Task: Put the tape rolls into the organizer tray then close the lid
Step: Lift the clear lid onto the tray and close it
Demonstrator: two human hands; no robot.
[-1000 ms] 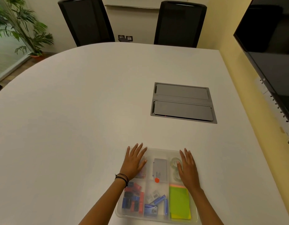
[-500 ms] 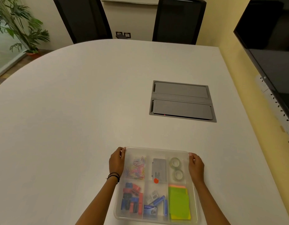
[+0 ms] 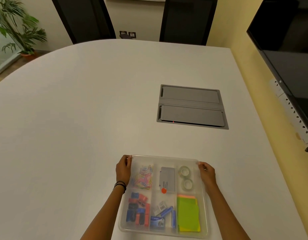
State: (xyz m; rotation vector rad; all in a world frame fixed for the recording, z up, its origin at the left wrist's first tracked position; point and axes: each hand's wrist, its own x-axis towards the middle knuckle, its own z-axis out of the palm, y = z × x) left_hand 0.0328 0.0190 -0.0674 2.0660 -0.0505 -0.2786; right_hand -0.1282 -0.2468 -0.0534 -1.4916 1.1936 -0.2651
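A clear plastic organizer tray (image 3: 204, 215) lies on the white table close to me, with its transparent lid (image 3: 165, 157) resting over the compartments. Two clear tape rolls (image 3: 185, 178) lie one behind the other in the far right compartment, seen through the lid. My left hand (image 3: 123, 170) grips the tray's far left corner, fingers curled over the rim. At the far right corner my right hand (image 3: 207, 174) holds the edge the same way.
Other compartments hold coloured paper clips (image 3: 144, 177), a grey box (image 3: 167, 179), binder clips (image 3: 138, 212), staple boxes (image 3: 161, 215) and green sticky notes (image 3: 188, 214). A grey cable hatch (image 3: 192, 107) is set in the table beyond. Two black chairs (image 3: 187, 19) stand at the far side, a screen (image 3: 288, 49) on the right.
Both hands lay flat on top of the lid a second ago. They have slid outward and now clasp the tray's far left and far right corners.
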